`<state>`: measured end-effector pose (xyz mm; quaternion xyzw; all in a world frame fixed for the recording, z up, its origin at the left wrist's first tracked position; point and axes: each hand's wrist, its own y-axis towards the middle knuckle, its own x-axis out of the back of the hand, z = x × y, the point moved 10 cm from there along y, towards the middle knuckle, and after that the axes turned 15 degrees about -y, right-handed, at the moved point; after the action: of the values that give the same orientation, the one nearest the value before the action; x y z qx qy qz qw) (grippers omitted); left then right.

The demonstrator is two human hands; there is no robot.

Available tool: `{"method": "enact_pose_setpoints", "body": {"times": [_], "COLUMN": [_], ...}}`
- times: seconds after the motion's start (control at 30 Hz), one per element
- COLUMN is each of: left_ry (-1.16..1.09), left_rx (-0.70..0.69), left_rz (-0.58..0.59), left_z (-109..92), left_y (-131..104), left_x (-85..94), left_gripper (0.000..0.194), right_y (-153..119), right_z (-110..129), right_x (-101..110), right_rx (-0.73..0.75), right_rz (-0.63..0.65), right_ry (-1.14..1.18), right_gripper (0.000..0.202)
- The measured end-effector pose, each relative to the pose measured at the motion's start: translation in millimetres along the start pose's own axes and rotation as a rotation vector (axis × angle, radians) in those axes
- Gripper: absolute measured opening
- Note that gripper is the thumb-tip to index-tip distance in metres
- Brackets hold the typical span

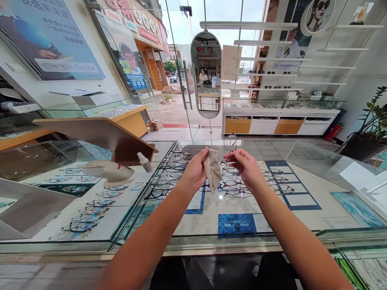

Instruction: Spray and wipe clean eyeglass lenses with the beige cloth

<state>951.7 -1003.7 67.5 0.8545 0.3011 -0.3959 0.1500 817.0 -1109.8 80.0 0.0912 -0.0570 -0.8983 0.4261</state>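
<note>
Over the glass display counter, my left hand is closed on a beige cleaning cloth, which hangs down from the fingers. To its right, my right hand pinches a pair of eyeglasses. One round, thin-rimmed lens stands up above the fingertips; the rest of the frame is partly hidden by the hand. A small gap separates cloth and eyeglasses. Beneath both hands, several rows of eyeglasses lie inside the counter.
A white spray bottle stands on the counter at left, beside a brown wooden stand and a cream-coloured animal-shaped figure. A blue card lies near the front edge. Beyond the counter is an oval mirror.
</note>
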Motion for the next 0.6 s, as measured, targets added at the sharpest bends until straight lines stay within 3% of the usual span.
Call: {"method": "enact_pose_setpoints", "body": {"times": [0.17, 0.27, 0.4, 0.6], "left_ry": [0.062, 0.157, 0.321, 0.441], "left_rx": [0.03, -0.045, -0.192, -0.268], "left_rz": [0.04, 0.062, 0.097, 0.133], "left_z": [5.0, 1.1, -6.9, -10.0], "left_y": [-14.2, -18.5, -23.3, -29.2], "left_x": [-12.2, -16.7, -21.8, -27.2], "left_gripper": [0.047, 0.055, 0.055, 0.051], "right_y": [-3.2, -3.1, -4.1, -6.7], "right_z": [-1.1, -2.6, 1.7, 10.9], "right_x": [-2.8, -3.5, -3.3, -2.9], "right_rx": [-0.003, -0.012, 0.02, 0.048], "right_rz": [0.0, -0.006, -0.021, -0.041], "right_ry": [-0.022, -0.01, -0.008, 0.025], "right_gripper": [0.038, 0.038, 0.034, 0.039]}}
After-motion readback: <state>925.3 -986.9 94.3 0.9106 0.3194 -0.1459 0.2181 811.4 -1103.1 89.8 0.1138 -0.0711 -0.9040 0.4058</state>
